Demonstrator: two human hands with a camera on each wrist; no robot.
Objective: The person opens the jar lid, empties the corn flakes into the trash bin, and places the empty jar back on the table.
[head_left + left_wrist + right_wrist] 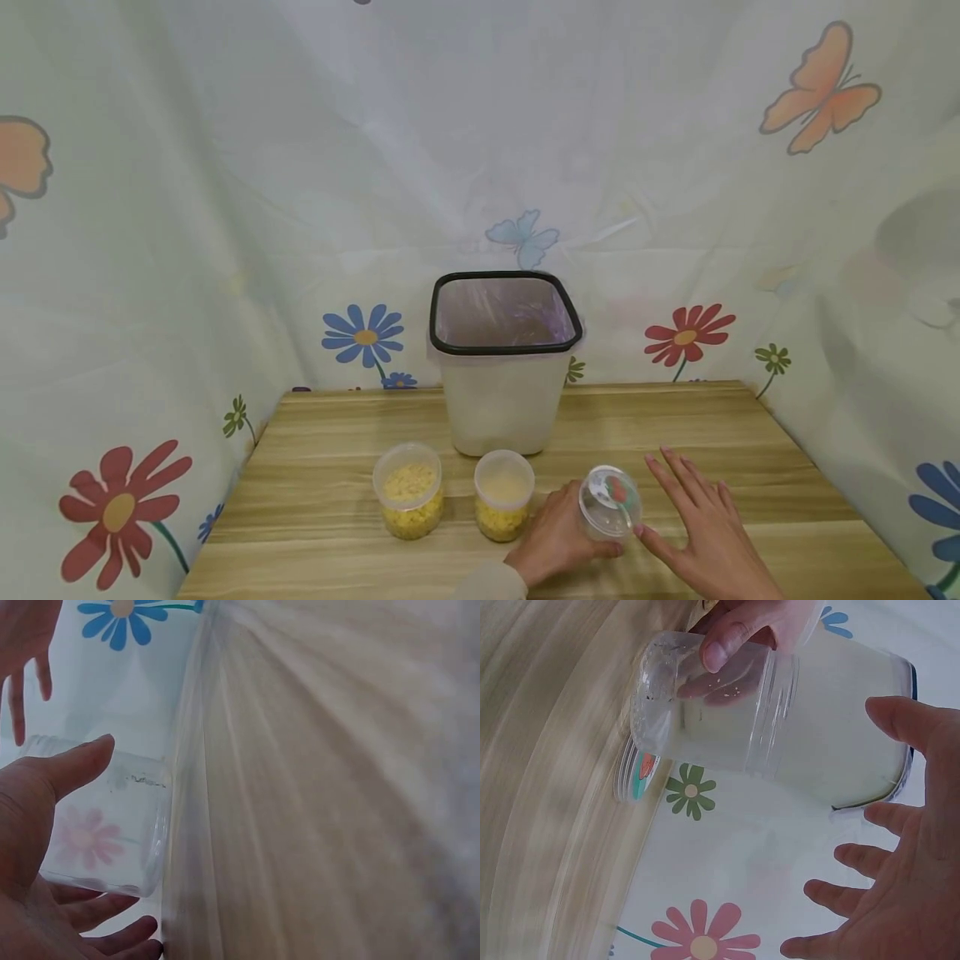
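My left hand [557, 535] grips a clear plastic jar [604, 521] by its side, the thumb and fingers on opposite sides of its wall. In the right wrist view the jar [720, 712] has no lid on, and a few tiny specks show inside. My right hand [705, 533] is spread just right of the jar, with its fingers apart and holding nothing. Behind the jar, a small stack of clear lids [636, 774] with red and green print lies on the table. To the left of my left hand stands a tub [504, 515] partly filled with small yellow pieces.
Farther left is a wider tub [412, 517], also holding small yellow pieces. A pale bin [502, 400] with a black rim and a thin liner stands at the back of the wooden table [330, 450]. Flower-patterned cloth [360, 167] hangs behind and at both sides.
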